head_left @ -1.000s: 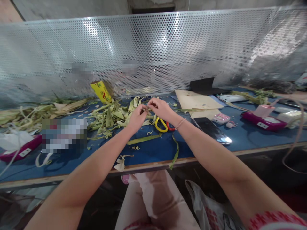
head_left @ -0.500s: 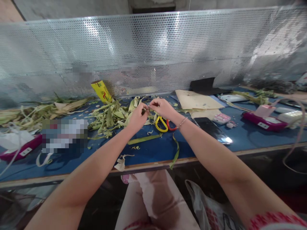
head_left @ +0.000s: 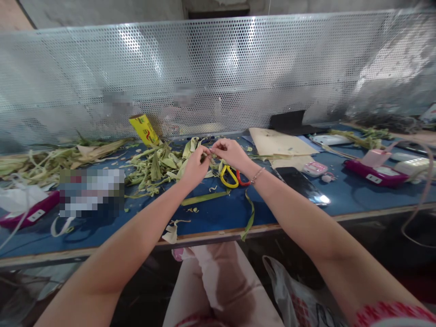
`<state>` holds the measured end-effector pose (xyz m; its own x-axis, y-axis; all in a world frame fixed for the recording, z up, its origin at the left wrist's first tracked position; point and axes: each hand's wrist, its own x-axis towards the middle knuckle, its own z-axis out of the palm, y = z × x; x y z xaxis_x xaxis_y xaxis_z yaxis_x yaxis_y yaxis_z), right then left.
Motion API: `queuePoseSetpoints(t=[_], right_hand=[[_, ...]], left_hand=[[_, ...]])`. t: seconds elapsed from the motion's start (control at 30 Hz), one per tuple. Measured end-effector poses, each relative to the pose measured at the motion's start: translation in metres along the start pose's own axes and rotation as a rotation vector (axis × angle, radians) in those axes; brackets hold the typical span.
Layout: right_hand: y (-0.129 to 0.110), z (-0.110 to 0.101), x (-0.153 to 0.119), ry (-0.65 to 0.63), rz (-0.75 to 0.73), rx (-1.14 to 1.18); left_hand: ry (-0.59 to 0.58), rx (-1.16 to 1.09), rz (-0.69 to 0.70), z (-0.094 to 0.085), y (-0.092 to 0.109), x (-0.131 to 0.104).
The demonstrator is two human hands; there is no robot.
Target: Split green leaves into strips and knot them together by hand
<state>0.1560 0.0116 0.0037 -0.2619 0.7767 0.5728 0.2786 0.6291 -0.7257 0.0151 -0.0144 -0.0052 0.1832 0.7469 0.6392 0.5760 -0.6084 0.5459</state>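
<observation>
My left hand [head_left: 198, 165] and my right hand [head_left: 229, 153] meet fingertip to fingertip above the blue table, both pinched closed. Whatever lies between the fingers is too small to make out. Left of my left hand is a heap of pale green plant pieces [head_left: 155, 168], like folded husks. Scissors with yellow and red handles [head_left: 230, 177] lie just below my right hand, their blades hidden. One flat green strip [head_left: 206, 198] rests in front of the hands, and a curled green strip [head_left: 250, 215] reaches over the front edge.
A yellow tube [head_left: 145, 129] leans by the perforated metal screen [head_left: 218, 68]. More husks [head_left: 64, 159] lie at left. To the right are brown paper [head_left: 279, 141], a black phone [head_left: 301, 185], a pink-white case [head_left: 315, 168] and a purple box [head_left: 374, 175]. A plastic bag [head_left: 289, 290] hangs below.
</observation>
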Motion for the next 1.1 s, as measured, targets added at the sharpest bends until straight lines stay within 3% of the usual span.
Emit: queuePoseSetpoints(t=[0.47, 0.9, 1.1], right_hand=[[-0.012, 0.0, -0.003, -0.006, -0.055, -0.178], [-0.005, -0.002, -0.003, -0.009, -0.123, -0.252], [-0.008, -0.002, -0.003, 0.005, -0.042, -0.127]], left_hand=[[0.038, -0.058, -0.159, 0.001, -0.004, 0.001], [0.064, -0.076, -0.115, 0.003, -0.012, 0.001], [0.093, -0.07, -0.088, 0.003, -0.009, 0.001]])
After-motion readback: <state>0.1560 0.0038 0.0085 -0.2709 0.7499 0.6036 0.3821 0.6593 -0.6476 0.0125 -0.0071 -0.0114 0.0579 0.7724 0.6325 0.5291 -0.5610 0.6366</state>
